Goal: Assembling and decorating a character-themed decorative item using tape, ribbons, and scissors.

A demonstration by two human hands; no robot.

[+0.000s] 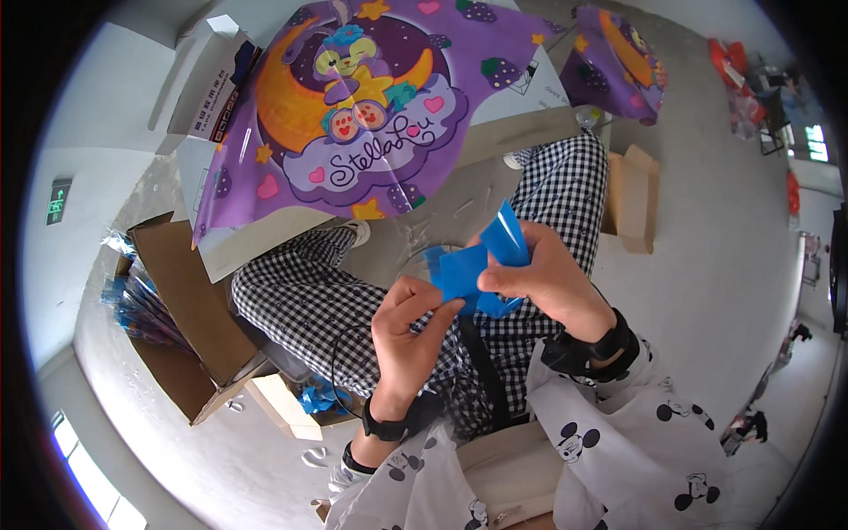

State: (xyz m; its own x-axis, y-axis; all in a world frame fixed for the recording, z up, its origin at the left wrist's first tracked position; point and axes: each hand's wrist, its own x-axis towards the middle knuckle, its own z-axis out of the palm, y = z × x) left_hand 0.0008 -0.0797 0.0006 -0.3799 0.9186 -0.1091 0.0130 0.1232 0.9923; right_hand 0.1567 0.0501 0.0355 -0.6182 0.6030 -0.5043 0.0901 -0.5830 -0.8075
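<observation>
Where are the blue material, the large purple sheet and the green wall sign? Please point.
Blue material (464,272), head view: on its flat face.
Large purple sheet (358,121), head view: on its printed middle.
Green wall sign (58,201), head view: on its front.

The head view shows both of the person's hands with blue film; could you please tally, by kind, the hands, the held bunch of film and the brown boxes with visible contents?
Hands: 2 (left hand, right hand)
Bunch of blue film: 1
Brown boxes with visible contents: 2 (large box, small box)
Total: 5
</observation>
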